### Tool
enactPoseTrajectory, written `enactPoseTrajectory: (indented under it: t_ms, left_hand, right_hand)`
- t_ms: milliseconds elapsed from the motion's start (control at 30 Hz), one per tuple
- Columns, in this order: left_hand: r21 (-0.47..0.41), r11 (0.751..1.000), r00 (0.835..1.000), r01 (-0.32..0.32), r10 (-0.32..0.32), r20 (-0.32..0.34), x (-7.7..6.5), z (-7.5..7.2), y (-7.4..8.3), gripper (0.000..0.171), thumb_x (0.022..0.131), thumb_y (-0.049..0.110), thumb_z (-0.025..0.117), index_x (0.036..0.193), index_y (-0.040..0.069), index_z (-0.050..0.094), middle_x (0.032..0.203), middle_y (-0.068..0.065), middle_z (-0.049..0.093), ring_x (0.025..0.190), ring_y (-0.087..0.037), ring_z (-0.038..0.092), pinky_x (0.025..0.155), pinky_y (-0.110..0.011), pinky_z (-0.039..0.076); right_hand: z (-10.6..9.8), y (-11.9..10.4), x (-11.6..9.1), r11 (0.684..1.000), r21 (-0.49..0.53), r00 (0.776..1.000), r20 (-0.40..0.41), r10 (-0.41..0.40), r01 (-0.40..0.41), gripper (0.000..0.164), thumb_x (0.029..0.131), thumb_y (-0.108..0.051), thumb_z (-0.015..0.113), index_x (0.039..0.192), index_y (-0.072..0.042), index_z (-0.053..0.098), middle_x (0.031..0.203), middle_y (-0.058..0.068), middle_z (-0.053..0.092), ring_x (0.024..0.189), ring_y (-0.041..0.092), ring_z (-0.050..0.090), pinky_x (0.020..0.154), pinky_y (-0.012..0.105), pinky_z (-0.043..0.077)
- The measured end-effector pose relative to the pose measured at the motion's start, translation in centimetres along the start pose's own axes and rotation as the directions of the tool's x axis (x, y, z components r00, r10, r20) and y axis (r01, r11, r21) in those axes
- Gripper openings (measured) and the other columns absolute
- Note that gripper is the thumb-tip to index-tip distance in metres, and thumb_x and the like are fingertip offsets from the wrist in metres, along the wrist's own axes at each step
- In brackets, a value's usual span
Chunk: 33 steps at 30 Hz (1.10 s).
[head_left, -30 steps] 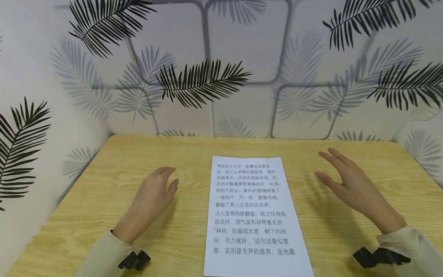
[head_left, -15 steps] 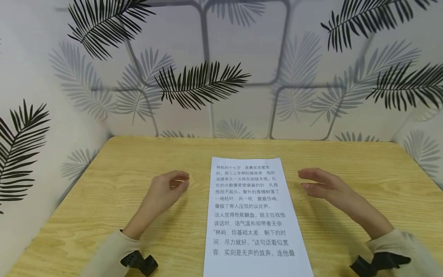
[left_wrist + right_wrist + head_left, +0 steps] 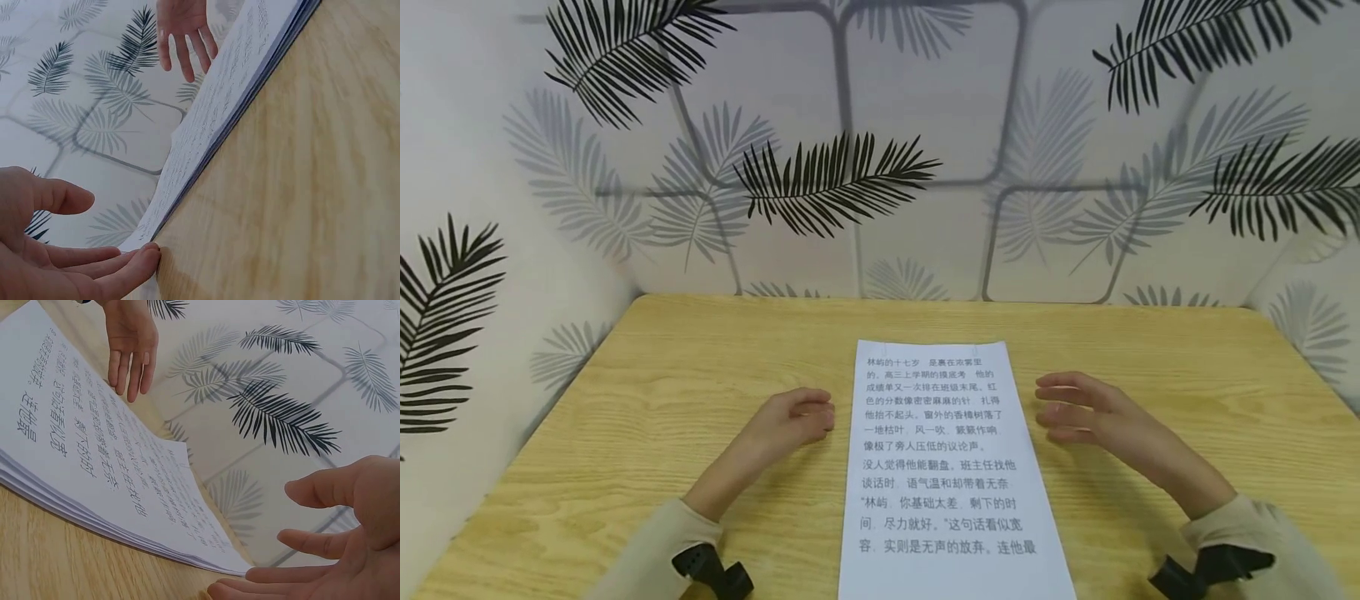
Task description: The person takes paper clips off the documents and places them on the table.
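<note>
A stack of printed paper sheets (image 3: 943,467) lies on the wooden table, its top page covered in lines of Chinese text. Several layered edges of the stack (image 3: 94,509) show in the right wrist view. To its left is my left hand (image 3: 786,429), fingers relaxed and slightly bent, palm turned toward the paper. My right hand (image 3: 1097,421) is on the other side, fingers loosely spread and pointing at the right edge. Both hands hold nothing. In the left wrist view the left fingertips (image 3: 147,253) appear right at the stack's edge.
The wooden table (image 3: 700,350) runs back to a wall (image 3: 925,100) printed with dark and grey leaves. Each sleeve carries a black strapped device, such as the left wrist device (image 3: 711,571).
Both hands have moved inward toward the paper stack, the left one rightward and the right one leftward and slightly down. Their fingers are more bent than before. The stack stays in place.
</note>
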<state>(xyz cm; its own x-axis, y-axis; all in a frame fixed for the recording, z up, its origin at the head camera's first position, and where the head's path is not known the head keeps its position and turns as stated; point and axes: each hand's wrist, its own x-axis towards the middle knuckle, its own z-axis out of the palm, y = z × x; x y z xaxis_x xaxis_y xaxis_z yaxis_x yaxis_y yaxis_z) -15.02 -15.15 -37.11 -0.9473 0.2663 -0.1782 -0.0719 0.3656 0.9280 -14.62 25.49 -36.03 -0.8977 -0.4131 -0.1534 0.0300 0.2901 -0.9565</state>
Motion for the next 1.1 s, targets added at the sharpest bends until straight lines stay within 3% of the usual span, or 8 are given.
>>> enactPoseTrajectory:
  t_ms: [233, 400, 500, 767, 867, 933, 1100]
  left_hand:
    - [-0.158, 0.985, 0.993, 0.067, -0.051, 0.104, -0.1, -0.3, 0.2, 0.052, 0.101, 0.012, 0.049, 0.14, -0.017, 0.031, 0.134, -0.033, 0.048, 0.12, -0.039, 0.054, 0.098, -0.039, 0.047]
    - [-0.318, 0.937, 0.985, 0.146, -0.108, 0.133, 0.0, -0.3, 0.0, 0.052, 0.102, 0.012, 0.044, 0.142, -0.016, 0.026, 0.138, -0.033, 0.044, 0.123, -0.04, 0.052, 0.099, -0.039, 0.047]
    - [-0.402, 0.901, 0.979, 0.165, -0.103, 0.173, 0.0, -0.3, -0.1, 0.055, 0.102, 0.014, 0.042, 0.143, -0.016, 0.021, 0.14, -0.036, 0.039, 0.123, -0.041, 0.051, 0.099, -0.04, 0.046]
    - [-0.498, 0.841, 0.959, 0.212, -0.081, 0.27, 0.1, -0.1, -0.3, 0.047, 0.104, 0.014, 0.039, 0.137, -0.015, 0.025, 0.14, -0.039, 0.037, 0.126, -0.046, 0.046, 0.103, -0.046, 0.042]
    - [-0.52, 0.822, 0.954, 0.231, -0.087, 0.287, 0.1, 0.1, -0.4, 0.045, 0.103, 0.013, 0.041, 0.135, -0.015, 0.029, 0.139, -0.038, 0.038, 0.125, -0.044, 0.048, 0.103, -0.046, 0.042]
    - [-0.53, 0.814, 0.951, 0.238, -0.083, 0.299, 0.2, 0.4, -0.5, 0.045, 0.103, 0.013, 0.042, 0.135, -0.016, 0.03, 0.136, -0.035, 0.042, 0.12, -0.04, 0.052, 0.103, -0.045, 0.042]
    - [-0.529, 0.82, 0.951, 0.219, -0.058, 0.303, 0.2, 0.8, -0.5, 0.047, 0.101, 0.014, 0.046, 0.136, -0.017, 0.036, 0.12, -0.019, 0.055, 0.107, -0.025, 0.059, 0.1, -0.042, 0.046]
  right_hand:
    - [-0.2, -0.1, -0.2, 0.993, 0.111, 0.999, 0.045, 0.023, -0.028, 0.053, 0.101, -0.017, 0.051, 0.143, 0.006, 0.027, 0.146, 0.034, 0.028, 0.12, 0.036, 0.054, 0.093, 0.042, 0.051]
    - [-0.3, 0.2, -0.1, 0.977, 0.21, 0.996, 0.092, 0.014, -0.033, 0.043, 0.104, -0.017, 0.045, 0.14, 0.001, 0.033, 0.146, 0.035, 0.023, 0.118, 0.031, 0.057, 0.095, 0.045, 0.049]
    - [-0.4, 0.6, 0.1, 0.96, 0.277, 0.992, 0.124, 0.009, -0.043, 0.036, 0.104, -0.015, 0.044, 0.138, -0.004, 0.036, 0.145, 0.036, 0.02, 0.118, 0.032, 0.058, 0.096, 0.047, 0.048]
    - [-1.3, 1.4, 0.3, 0.904, 0.419, 0.983, 0.182, 0.006, -0.083, 0.026, 0.104, -0.01, 0.042, 0.129, -0.016, 0.046, 0.126, 0.011, 0.058, 0.113, 0.027, 0.062, 0.094, 0.04, 0.051]
    - [-1.3, 1.5, 0.5, 0.893, 0.437, 0.983, 0.18, 0.026, -0.104, 0.027, 0.103, -0.009, 0.043, 0.13, -0.013, 0.044, 0.123, 0.008, 0.063, 0.111, 0.024, 0.063, 0.09, 0.035, 0.053]
    - [-1.2, 1.6, 0.6, 0.896, 0.427, 0.984, 0.17, 0.048, -0.118, 0.034, 0.103, -0.009, 0.045, 0.136, -0.005, 0.038, 0.122, 0.008, 0.064, 0.11, 0.022, 0.064, 0.088, 0.033, 0.053]
    - [-0.9, 1.8, 1.1, 0.917, 0.372, 0.984, 0.147, 0.096, -0.145, 0.059, 0.101, -0.01, 0.048, 0.144, 0.015, 0.017, 0.121, 0.009, 0.064, 0.105, 0.019, 0.064, 0.085, 0.032, 0.053]
